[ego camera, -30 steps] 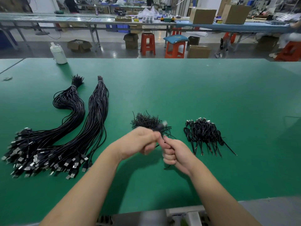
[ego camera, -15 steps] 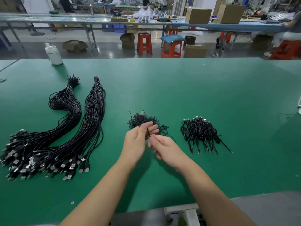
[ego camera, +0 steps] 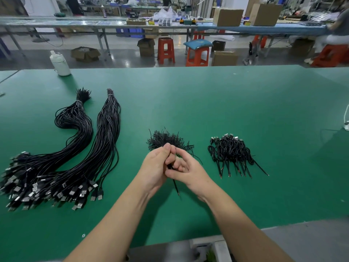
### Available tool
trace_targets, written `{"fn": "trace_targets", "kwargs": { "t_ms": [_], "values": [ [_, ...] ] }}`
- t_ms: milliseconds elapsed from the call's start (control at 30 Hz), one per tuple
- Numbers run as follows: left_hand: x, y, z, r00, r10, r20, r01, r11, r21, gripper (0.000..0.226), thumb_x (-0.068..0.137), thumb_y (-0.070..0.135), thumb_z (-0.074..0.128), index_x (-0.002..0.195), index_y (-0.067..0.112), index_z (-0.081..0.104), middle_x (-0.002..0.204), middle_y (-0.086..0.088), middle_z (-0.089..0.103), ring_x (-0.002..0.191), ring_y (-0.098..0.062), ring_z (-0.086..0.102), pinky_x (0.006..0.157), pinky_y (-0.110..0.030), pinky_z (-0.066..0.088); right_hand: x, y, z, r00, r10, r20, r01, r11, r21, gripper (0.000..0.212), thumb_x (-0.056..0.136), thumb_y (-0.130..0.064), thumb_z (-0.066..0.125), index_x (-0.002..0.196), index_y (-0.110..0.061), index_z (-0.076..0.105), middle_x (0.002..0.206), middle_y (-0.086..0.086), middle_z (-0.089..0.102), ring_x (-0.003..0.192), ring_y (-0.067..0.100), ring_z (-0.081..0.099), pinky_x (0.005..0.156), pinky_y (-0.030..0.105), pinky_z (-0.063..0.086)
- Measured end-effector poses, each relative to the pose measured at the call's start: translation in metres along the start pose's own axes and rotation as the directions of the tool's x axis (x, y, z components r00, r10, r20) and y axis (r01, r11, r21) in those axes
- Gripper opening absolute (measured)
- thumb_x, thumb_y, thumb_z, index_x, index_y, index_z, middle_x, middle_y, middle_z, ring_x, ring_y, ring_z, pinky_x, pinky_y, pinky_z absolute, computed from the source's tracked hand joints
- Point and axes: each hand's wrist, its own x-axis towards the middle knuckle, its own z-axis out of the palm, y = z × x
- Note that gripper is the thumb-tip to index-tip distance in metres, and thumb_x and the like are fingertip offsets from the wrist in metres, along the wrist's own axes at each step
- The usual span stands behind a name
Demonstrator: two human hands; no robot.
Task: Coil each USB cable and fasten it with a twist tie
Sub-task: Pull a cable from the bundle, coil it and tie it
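We note left hand [ego camera: 155,167] and right hand [ego camera: 186,168] pinching, apparently, one thin black cable [ego camera: 175,184] above the green table surface [ego camera: 226,110].

The cable [ego camera: 175,183] is mostly hidden between both hands [ego camera: 170,165]; only its tail shows, pointing toward 6 o'clock. Plugs [ego camera: 11,186] at 9 o'clock blur at the edge.

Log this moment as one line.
step: tying | left hand: grips coiled cable | right hand: pinches it | finished pile: right
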Motion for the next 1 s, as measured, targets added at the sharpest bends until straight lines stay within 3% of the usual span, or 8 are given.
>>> {"fn": "trace_targets", "kwargs": {
  "t_ms": [100,267,433,567,800,867,933,1000],
  "values": [
    [-0.003,-0.001,-0.002,0.997,-0.033,0.069,0.029,0.998,0.061,0.040,0.098,0.029,0.049,0.062,0.014,0.059,0.071,-0.019,0.055,0.067,-0.029,0.061,0.069,-0.034,0.056,-0.003,0.006,-0.002,0.998,-0.054,-0.036,0.051,0.995,-0.089,0.061,0.079,0.009,0.076,0.126,-0.024,0.057,0.075,-0.016,0.063,0.075,0.001,0.055,0.083,0.015,0.048],
    [-0.004,-0.004,-0.007,0.988,-0.116,0.105,0.090,0.969,0.229,0.038,0.100,0.026,0.048,0.076,0.015,0.075,0.081,-0.020,0.072,0.075,-0.025,0.064,0.077,-0.033,0.053,-0.008,0.013,-0.002,0.985,-0.102,-0.137,0.056,0.950,-0.306,0.034,0.079,-0.001,0.076,0.111,-0.005,0.062,0.077,0.001,0.054,0.070,0.007,0.053,0.074,0.020,0.049],
    [-0.006,-0.013,-0.010,0.998,-0.063,-0.022,0.063,0.803,0.592,0.040,0.105,0.024,0.043,0.083,0.008,0.072,0.083,-0.012,0.076,0.081,-0.024,0.069,0.088,-0.042,0.054,-0.010,0.022,-0.004,0.973,-0.229,-0.032,0.127,0.646,-0.753,0.013,0.087,-0.016,0.061,0.098,-0.013,0.056,0.095,0.001,0.047,0.083,0.013,0.052,0.080,0.037,0.048],
    [-0.005,-0.019,-0.006,0.988,0.072,-0.139,0.057,0.659,0.750,0.040,0.103,0.028,0.045,0.085,-0.001,0.065,0.085,-0.019,0.071,0.086,-0.037,0.065,0.085,-0.052,0.050,-0.005,0.025,0.002,0.977,-0.206,-0.051,0.097,0.646,-0.757,0.017,0.093,-0.018,0.055,0.109,-0.014,0.053,0.104,0.001,0.046,0.091,0.018,0.056,0.085,0.041,0.049],
    [-0.007,-0.013,-0.003,0.966,-0.152,-0.208,0.237,0.843,0.482,0.037,0.105,0.020,0.045,0.078,0.005,0.067,0.074,-0.014,0.073,0.073,-0.029,0.065,0.078,-0.037,0.052,-0.004,0.037,0.003,0.990,-0.051,-0.135,-0.037,0.813,-0.582,0.013,0.088,-0.023,0.062,0.091,-0.031,0.052,0.079,-0.020,0.066,0.069,-0.011,0.058,0.059,0.008,0.041],
    [-0.005,-0.014,-0.002,0.961,-0.132,-0.242,0.242,0.822,0.516,0.037,0.104,0.021,0.046,0.079,0.006,0.069,0.074,-0.010,0.074,0.075,-0.026,0.068,0.081,-0.035,0.053,-0.004,0.041,0.005,0.987,-0.063,-0.148,-0.033,0.823,-0.567,0.014,0.090,-0.020,0.062,0.098,-0.028,0.053,0.083,-0.023,0.065,0.076,-0.015,0.059,0.064,0.006,0.042],
    [-0.004,-0.019,-0.002,0.957,0.069,-0.283,0.176,0.640,0.748,0.036,0.103,0.025,0.047,0.079,0.011,0.070,0.072,-0.002,0.072,0.075,-0.022,0.067,0.073,-0.031,0.051,-0.001,0.040,0.009,0.976,-0.130,-0.173,-0.012,0.767,-0.641,0.020,0.095,-0.018,0.057,0.114,-0.020,0.054,0.105,-0.012,0.064,0.097,-0.001,0.061,0.082,0.021,0.048],
    [-0.008,-0.022,-0.004,0.925,0.333,-0.186,0.097,0.266,0.959,0.036,0.102,0.031,0.044,0.074,0.017,0.062,0.066,0.000,0.060,0.068,-0.024,0.058,0.060,-0.032,0.039,0.000,0.038,0.010,0.971,-0.180,-0.154,-0.001,0.645,-0.764,0.031,0.100,-0.018,0.048,0.131,-0.014,0.047,0.122,0.001,0.054,0.107,0.021,0.057,0.089,0.040,0.047]
  ]
}}
